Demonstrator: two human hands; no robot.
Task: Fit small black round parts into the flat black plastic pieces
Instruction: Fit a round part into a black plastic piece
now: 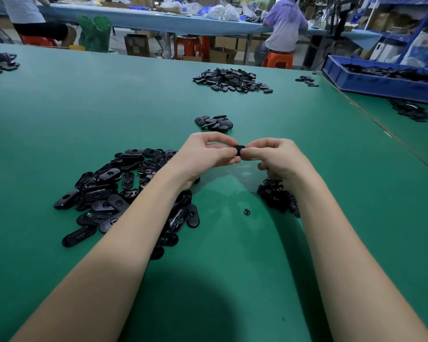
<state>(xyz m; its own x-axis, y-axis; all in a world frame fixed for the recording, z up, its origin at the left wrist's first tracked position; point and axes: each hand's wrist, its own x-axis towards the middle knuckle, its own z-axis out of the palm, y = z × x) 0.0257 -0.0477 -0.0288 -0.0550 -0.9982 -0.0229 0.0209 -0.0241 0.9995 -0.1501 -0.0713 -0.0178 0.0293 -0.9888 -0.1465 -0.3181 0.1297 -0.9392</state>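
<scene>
Forearms reach forward over green counter (pixel 59 119). Left hand (pixel 205 151) and right hand (pixel 279 156) meet above it, each grip pinching one black piece (pixel 239 149) between fingertips. Pile of flat pieces (pixel 114 188) lies under left arm; heap of round parts (pixel 277 196) under right wrist; one loose part (pixel 246 212) between. Beyond: smaller piles, blue bin (pixel 371 82), seated workers.

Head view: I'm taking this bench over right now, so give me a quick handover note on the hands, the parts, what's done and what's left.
Left hand and right hand: together pinch one black piece above the green table.
Flat pieces pile: under the left forearm.
Small round parts pile: under the right wrist; one loose round part lies between the arms.
Done: probably the small heap beyond the hands, though I can't confirm.
Left: most of the flat pile.
</scene>
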